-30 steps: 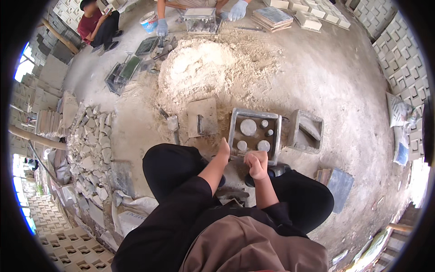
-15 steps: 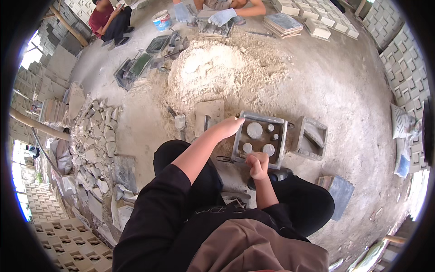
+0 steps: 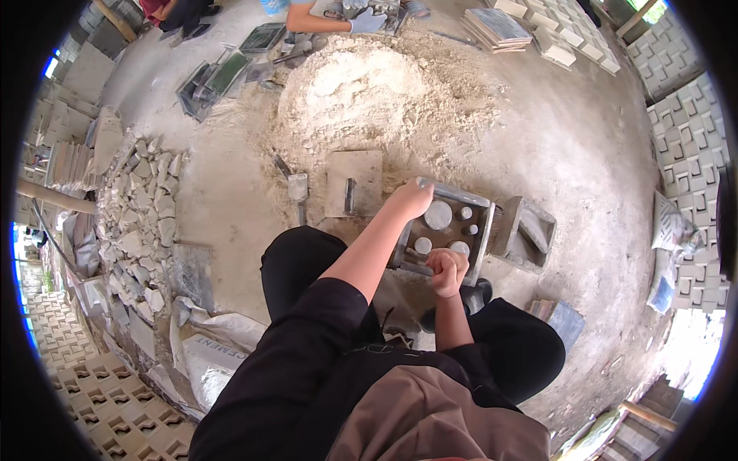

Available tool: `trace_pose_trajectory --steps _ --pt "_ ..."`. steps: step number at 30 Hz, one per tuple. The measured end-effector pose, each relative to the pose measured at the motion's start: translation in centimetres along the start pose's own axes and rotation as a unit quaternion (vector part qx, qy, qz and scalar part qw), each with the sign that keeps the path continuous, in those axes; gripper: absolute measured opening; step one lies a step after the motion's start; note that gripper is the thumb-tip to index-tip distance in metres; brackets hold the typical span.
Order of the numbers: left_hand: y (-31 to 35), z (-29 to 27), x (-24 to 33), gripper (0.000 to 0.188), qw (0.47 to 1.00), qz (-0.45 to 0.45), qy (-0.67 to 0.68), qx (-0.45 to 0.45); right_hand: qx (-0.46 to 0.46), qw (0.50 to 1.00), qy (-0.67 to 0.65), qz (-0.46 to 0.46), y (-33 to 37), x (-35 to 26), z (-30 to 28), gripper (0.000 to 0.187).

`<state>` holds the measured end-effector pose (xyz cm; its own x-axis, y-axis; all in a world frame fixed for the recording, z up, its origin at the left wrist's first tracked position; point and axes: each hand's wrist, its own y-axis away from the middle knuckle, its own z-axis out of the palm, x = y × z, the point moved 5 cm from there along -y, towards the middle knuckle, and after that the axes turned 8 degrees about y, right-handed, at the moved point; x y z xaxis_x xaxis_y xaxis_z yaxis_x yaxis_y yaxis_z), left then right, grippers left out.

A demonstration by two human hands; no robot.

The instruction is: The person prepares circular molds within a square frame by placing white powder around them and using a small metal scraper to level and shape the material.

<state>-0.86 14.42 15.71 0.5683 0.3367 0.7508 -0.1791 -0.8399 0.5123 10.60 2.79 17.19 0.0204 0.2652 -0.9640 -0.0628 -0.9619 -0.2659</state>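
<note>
In front of my knees lies a grey rectangular mould with raised walls and several pale round discs of different sizes inside, among them a large disc. My left hand is closed over the mould's far left corner. Above the mould's near side, close to the front discs, my right hand is curled into a fist; whatever it holds is hidden by the fingers. Just right of the mould sits a smaller grey box with a slanted bar in it.
Beyond is a heap of pale powder. A trowel and a flat board lie left of the mould. Broken rubble is piled at left. A co-worker's gloved hand works at the far side. Stacked plates stand far right.
My left hand has shifted right along the mould's far edge. My right hand has moved slightly right, its fist now over the near discs. The view has tilted downward, and the co-worker's hands have moved.
</note>
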Motion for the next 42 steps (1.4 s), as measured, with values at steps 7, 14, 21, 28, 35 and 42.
trace_pose_trajectory --steps 7,14,21,28,35,42 --pt "-4.0 5.5 -8.2 0.064 0.986 -0.148 -0.03 -0.067 0.0 0.999 0.004 -0.037 0.1 -0.5 0.9 0.037" --pt "-3.7 7.2 -6.7 0.071 0.986 -0.122 -0.055 -0.103 -0.023 0.998 0.027 -0.049 -0.6 -1.8 1.2 0.035" --pt "-1.0 4.9 -2.9 0.057 0.985 -0.13 -0.085 -0.079 -0.053 0.993 -0.092 0.059 -0.6 -1.8 0.9 0.034" --pt "-0.9 3.6 -3.1 0.055 0.981 -0.149 -0.092 -0.081 -0.073 0.994 0.05 0.061 -0.4 -1.0 1.4 0.033" --pt "-1.0 3.2 -3.4 0.055 0.981 -0.152 -0.108 -0.063 -0.062 0.997 -0.016 0.052 -0.4 -0.8 0.2 0.031" --pt "-1.0 3.5 -3.9 0.036 0.975 -0.162 -0.137 -0.073 -0.087 0.99 0.104 -0.048 0.5 -0.2 1.2 0.033"
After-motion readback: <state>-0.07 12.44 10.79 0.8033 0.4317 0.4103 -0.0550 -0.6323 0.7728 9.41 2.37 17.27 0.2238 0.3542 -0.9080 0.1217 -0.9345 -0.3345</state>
